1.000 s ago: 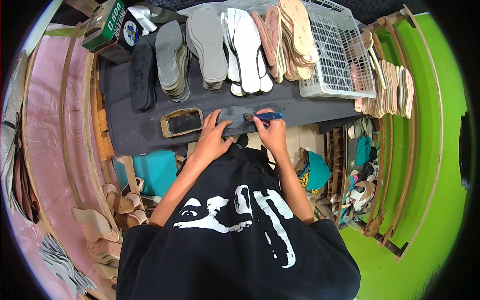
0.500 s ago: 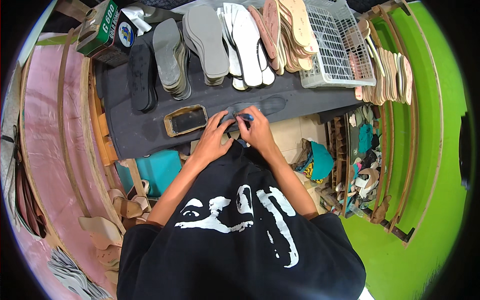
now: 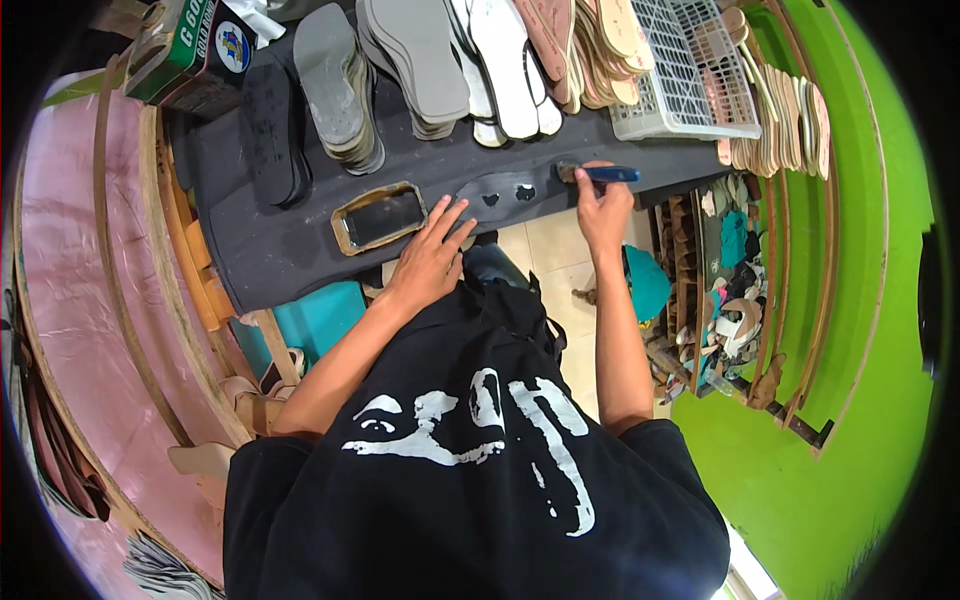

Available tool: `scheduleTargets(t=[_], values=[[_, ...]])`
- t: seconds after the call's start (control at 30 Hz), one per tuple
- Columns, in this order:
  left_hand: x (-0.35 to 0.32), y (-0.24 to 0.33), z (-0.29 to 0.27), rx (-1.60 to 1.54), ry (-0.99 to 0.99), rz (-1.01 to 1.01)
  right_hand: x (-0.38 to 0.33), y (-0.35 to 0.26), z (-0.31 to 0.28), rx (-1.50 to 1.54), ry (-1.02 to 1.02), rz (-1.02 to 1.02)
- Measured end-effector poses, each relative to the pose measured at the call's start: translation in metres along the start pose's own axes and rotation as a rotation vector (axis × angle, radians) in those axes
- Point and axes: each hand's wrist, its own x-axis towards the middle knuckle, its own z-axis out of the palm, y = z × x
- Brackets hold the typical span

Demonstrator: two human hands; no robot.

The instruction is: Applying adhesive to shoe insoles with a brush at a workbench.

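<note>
A dark grey shoe sole [image 3: 507, 200] lies flat on the dark-covered table, with two black shiny patches on its surface. My left hand [image 3: 430, 252] has its fingers spread, the tips resting at the sole's left end. My right hand [image 3: 604, 212] is closed round a brush with a blue handle [image 3: 612, 174]. Its bristles are at the sole's right end; whether they touch it I cannot tell. Left of the sole stands a small tray [image 3: 342, 236] with a brownish crusted rim and dark, glossy contents.
Along the back stand stacks of black soles [image 3: 268, 130], grey soles [image 3: 330, 85], white insoles [image 3: 503, 70] and tan insoles [image 3: 615, 55]. A white plastic crate [image 3: 690, 125] and a green tin [image 3: 190, 60] flank them. A cluttered shelf [image 3: 735, 290] stands at right.
My right hand has moved right with the brush, from the sole's left part to its right end. The two shiny patches now show. My left hand stays near the sole's left end.
</note>
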Motion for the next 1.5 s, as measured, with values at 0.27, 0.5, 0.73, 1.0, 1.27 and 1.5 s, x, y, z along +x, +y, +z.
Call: scheduleTargets(t=[0.27, 0.5, 0.73, 1.0, 1.27, 1.5], values=[[0.013, 0.007, 0.013, 0.030, 0.122, -0.082, 0.003, 0.024, -0.001, 0.000, 0.095, -0.113], [0.027, 0.008, 0.027, 0.011, 0.322, -0.102, -0.048, -0.030, 0.037, 0.076, -0.311, -0.490], [0.032, 0.020, 0.049, -0.022, 0.405, -0.246, -0.014, 0.030, 0.018, 0.180, -0.128, -0.249], [0.030, 0.018, 0.046, -0.072, 0.429, -0.276, -0.032, 0.005, 0.020, 0.119, -0.165, -0.445], [0.016, 0.006, 0.045, -0.090, 0.482, -0.225, -0.016, 0.024, 0.002, 0.097, -0.069, -0.268], [0.018, 0.001, 0.048, -0.067, 0.561, -0.133, -0.016, 0.028, -0.004, 0.081, -0.073, -0.146]])
